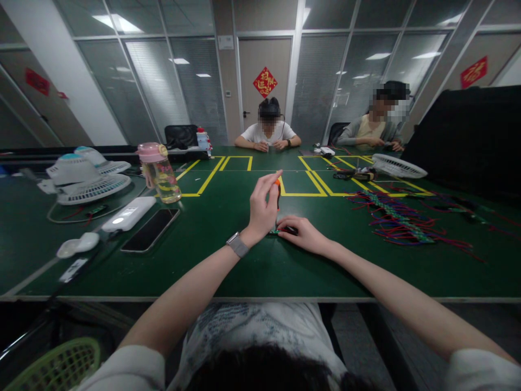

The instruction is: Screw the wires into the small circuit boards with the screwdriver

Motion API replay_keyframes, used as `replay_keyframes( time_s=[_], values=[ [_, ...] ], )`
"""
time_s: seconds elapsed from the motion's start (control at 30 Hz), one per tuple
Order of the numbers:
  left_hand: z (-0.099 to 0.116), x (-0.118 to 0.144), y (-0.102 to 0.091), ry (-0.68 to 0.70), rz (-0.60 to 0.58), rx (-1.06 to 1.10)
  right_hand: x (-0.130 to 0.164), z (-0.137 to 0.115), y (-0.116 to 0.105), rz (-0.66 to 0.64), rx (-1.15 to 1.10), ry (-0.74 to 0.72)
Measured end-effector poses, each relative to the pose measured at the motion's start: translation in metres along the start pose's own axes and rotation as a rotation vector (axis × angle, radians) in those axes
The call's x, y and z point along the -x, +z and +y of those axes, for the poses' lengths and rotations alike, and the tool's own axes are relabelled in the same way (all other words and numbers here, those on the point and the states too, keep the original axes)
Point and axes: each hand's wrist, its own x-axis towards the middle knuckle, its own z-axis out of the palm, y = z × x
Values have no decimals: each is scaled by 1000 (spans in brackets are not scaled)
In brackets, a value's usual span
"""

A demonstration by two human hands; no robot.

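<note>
My left hand (262, 209), with a watch on its wrist, is closed around the handle of a screwdriver (278, 184) with an orange and black grip. The screwdriver stands upright, its thin shaft pointing down at a small green circuit board (274, 232) on the table. From the right, my right hand (303, 233) rests on the table with its fingertips pressed on the board's edge. Something dark shows under those fingers, and I cannot make out what it is. Much of the board is covered by my hands.
On the green table (228, 277), a pink-lidded bottle (160, 174), phone (150, 231), white power bank (129, 213) and fans (93, 179) lie left. Rightward are a row of wired circuit boards (401, 217) and a black screen (472, 141). Two people sit across the table.
</note>
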Motion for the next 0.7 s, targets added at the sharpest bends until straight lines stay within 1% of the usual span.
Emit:
replay_keyframes(
  time_s=[0.07,0.13,0.27,0.33,0.43,0.53,0.6,0.7],
  values=[
    [-2,0,1,-30,-18,50,0,-1,0,1,2,3],
    [-1,0,1,-35,1,46,0,-2,-1,-3,4,5],
    [3,-1,-1,21,60,-75,0,-3,-1,-6,6,10],
    [4,-1,-2,30,71,-104,0,-3,-1,-7,3,12],
    [2,0,-1,26,19,-50,0,-2,-1,-6,-2,11],
    [-1,1,0,-12,-23,42,0,-1,0,0,-1,8],
    [-1,0,1,-19,7,35,0,0,0,-1,3,7],
    [0,0,0,10,69,-65,0,0,0,-1,6,2]
  ],
)
